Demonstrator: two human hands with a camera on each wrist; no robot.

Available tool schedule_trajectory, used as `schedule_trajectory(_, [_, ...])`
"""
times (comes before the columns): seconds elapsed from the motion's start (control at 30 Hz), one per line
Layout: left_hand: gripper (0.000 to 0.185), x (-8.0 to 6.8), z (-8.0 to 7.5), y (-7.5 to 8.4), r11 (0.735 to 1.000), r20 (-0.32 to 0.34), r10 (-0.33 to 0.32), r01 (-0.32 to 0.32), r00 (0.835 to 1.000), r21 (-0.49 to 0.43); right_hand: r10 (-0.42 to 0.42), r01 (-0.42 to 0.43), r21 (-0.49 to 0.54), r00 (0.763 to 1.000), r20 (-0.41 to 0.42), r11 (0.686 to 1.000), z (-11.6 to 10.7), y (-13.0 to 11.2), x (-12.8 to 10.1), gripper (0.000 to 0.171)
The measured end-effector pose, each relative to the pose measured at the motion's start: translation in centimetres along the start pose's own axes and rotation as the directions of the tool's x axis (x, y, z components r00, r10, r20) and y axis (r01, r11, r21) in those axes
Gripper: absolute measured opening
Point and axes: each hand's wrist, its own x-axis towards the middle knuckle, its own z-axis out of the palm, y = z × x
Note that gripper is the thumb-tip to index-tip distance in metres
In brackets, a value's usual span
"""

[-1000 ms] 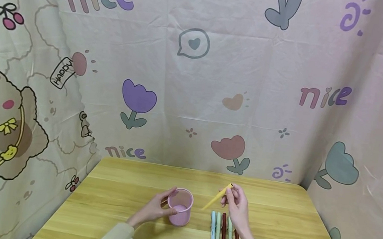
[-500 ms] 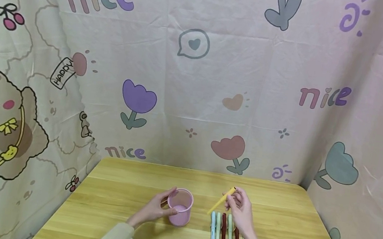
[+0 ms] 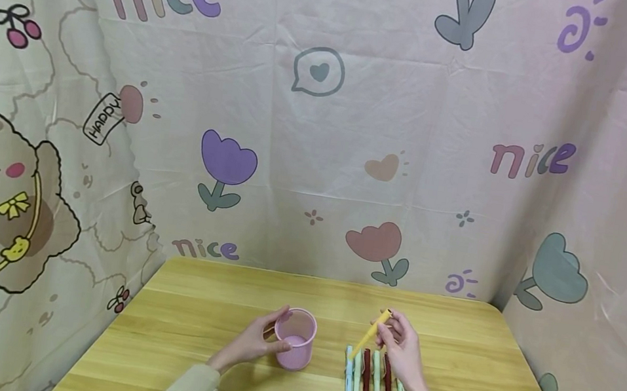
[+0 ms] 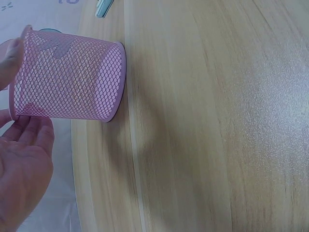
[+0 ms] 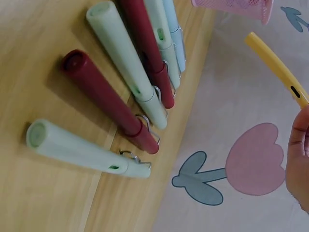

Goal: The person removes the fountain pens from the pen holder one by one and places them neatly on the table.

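Observation:
A pink mesh cup [image 3: 293,346] stands upright on the wooden table [image 3: 205,293]. My left hand [image 3: 255,343] curls around its left side, fingers on the mesh [image 4: 67,82]. My right hand [image 3: 402,352] pinches a yellow pen [image 3: 371,335] lifted above the table, its tip slanting down to the left toward the cup. In the right wrist view the yellow pen [image 5: 277,67] sticks out from my fingers [image 5: 299,159]. Below it several pens [image 3: 374,385] lie side by side: light blue, pale green and dark red [image 5: 111,101].
Patterned fabric [image 3: 311,122] walls in the table at the back and both sides. Bare wood [image 4: 217,121] stretches beyond the cup, and the table's far half holds nothing.
My right hand has shifted a little right and down with the yellow pen, which now stands steeper. A further pale green pen has come into sight beside my wrist. The left hand and cup are still.

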Motion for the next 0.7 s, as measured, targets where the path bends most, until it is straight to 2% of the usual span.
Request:
schedule_trajectory(0.47, [0.088, 0.0, 0.0, 0.0, 1.0, -0.005, 0.008, -0.008, 1.0, 0.001, 0.082, -0.086, -0.106, 0.996, -0.034, 0.991, -1.2, 0.0, 0.0, 0.034])
schedule_trajectory(0.7, [0.088, 0.0, 0.1, -0.1, 1.0, -0.007, 0.004, -0.004, 1.0, 0.002, 0.078, -0.081, -0.107, 0.996, -0.034, 0.991, -1.7, -0.1, 0.0, 0.036])
